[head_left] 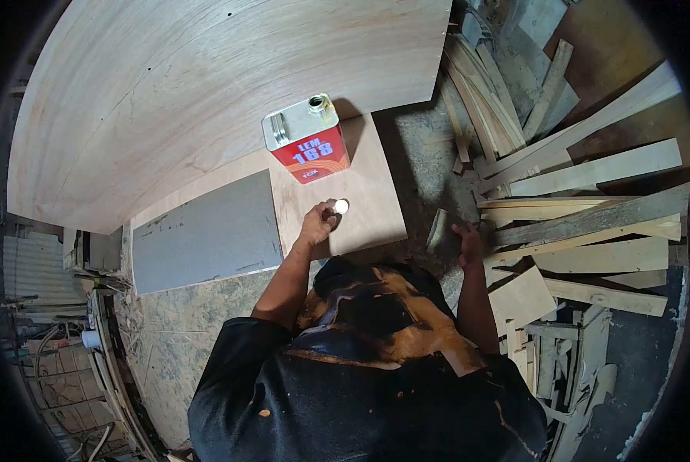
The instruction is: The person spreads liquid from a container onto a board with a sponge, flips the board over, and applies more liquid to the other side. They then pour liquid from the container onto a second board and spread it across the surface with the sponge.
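A red and silver metal can point(306, 142) stands upright on a plywood board point(375, 192), its round spout open at the top. Just below the can, my left hand point(319, 223) pinches a small round white cap point(342, 206) above the board. Off the board's right edge, my right hand point(469, 243) holds a flat, greyish piece point(439, 231) with a pale edge; what it is made of is hard to tell. A dark grey sheet point(210, 231) lies on the board left of the can.
A large plywood panel point(229, 77) rises behind the can. Wood offcuts and strips point(591, 231) are piled on the right, reaching close to my right hand. Hoses and stacked scraps point(60, 354) lie at the lower left. The floor point(183, 331) looks dusty.
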Tool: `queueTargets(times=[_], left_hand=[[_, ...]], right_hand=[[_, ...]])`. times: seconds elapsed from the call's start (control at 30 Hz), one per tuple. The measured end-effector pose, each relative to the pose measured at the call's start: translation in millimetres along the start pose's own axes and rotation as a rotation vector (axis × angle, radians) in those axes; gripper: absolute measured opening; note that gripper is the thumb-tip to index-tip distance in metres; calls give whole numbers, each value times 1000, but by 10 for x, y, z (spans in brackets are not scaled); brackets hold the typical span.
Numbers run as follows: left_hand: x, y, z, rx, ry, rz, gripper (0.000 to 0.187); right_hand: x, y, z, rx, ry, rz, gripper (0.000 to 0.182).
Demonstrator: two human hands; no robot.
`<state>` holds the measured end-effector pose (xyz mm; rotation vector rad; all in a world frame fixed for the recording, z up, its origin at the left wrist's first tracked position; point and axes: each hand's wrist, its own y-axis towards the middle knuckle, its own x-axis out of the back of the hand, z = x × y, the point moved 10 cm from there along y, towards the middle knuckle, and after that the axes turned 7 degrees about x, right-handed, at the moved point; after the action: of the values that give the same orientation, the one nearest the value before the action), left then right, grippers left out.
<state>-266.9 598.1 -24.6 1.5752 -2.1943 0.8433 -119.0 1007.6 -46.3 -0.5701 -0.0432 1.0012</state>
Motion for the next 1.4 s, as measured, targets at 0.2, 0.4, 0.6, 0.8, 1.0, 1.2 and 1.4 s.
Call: queueTargets(times=[0.2,0.4,0.6,0.8,1.0,1.2,1.4], left_hand=[[-176,-71,-113,43,-82,46,27],[-429,-172,-168,107,-108,120,24],[-410,-225,28,91,-164,128,22],[25,-388,636,326,-241,-104,19],[122,-342,864,234,-295,-188,26],[28,-484,-773,-238,-91,43,41],[-199,-360,-1058,-416,393,182,47]], right_hand=[[-718,162,128,176,-363,358,47],[-2083,-179,188,300,-822,686,37],[-2355,-163,-24,414,-1148,604,29],[-2282,-65,-185,346,-1119,655,33],[-2316,-173,106,367,-1182,568,44],[-2435,-281,242,339,-1216,649,48],[-2395,-294,218,350,-1252,647,54]])
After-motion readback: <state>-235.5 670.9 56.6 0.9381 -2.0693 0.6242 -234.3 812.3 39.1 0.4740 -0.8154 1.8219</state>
